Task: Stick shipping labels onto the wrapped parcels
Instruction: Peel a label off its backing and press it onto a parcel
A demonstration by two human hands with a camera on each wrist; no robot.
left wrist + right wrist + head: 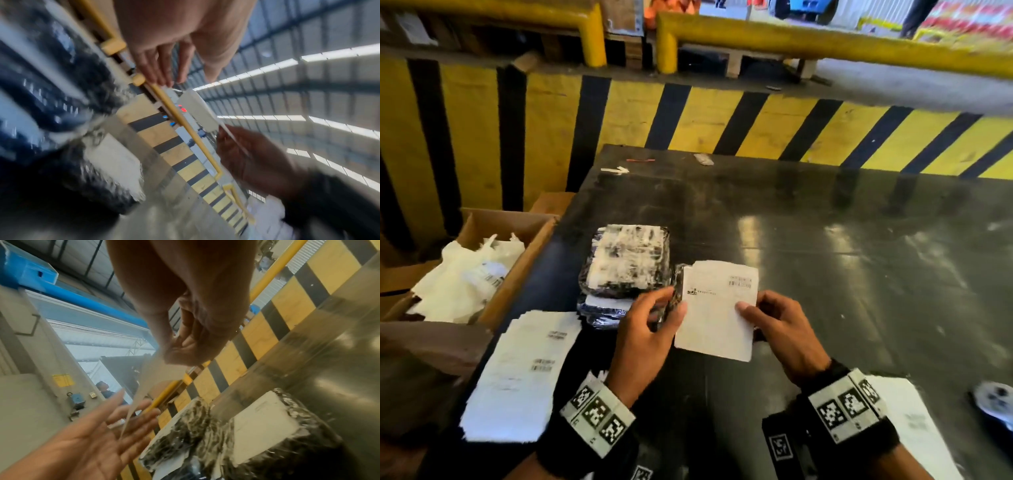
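Note:
A white shipping label point(717, 310) is held up over the black table point(825, 257). My right hand point(748, 310) pinches its right edge, thumb on top; the same label point(158, 374) shows under that thumb in the right wrist view. My left hand point(671, 305) is at the label's left edge with straight, spread fingers point(131, 412), the paper just brushing them. A stack of plastic-wrapped parcels point(625, 260) lies just left of the label, the top one with white patches. Something dark and shiny shows behind the label's left edge; what it is cannot be told.
A pile of loose labels point(524, 370) lies at the table's front left. A cardboard box point(530, 260) with crumpled white paper stands off the left edge. More white paper point(914, 425) and a roundish object point(993, 401) sit front right. A yellow-black striped wall point(688, 116) rises behind.

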